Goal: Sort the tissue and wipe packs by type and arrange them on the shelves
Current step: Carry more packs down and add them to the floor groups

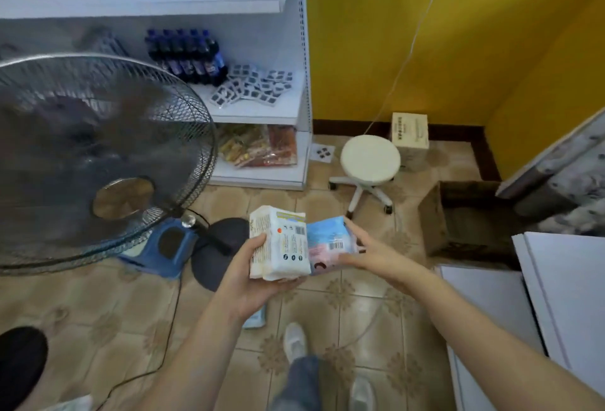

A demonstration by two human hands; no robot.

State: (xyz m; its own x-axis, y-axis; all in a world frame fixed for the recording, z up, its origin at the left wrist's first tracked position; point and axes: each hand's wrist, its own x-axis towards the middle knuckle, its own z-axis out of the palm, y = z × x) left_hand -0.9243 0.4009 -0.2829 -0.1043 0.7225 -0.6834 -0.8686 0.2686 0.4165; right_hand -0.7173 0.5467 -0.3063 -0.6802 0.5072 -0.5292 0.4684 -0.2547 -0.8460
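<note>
My left hand (253, 275) grips a white tissue pack (278, 243) from below and from its left side, holding it upright over the tiled floor. My right hand (366, 247) holds a blue and pink wipe pack (330, 242), thumb on top, pressed against the white pack's right side. Another light blue pack (257, 319) lies on the floor just under my left wrist, mostly hidden. The white shelf unit (262, 109) stands ahead at the left, with dark bottles (186, 54), small black-and-white packets (255, 85) and orange snack bags (258, 145) on its shelves.
A large standing fan (98, 155) fills the left, its base (219, 247) and cable on the floor. A white round stool (370, 158), a small carton (411, 130) and an open cardboard box (468, 220) stand at the right. White boards (540, 296) lean at the far right.
</note>
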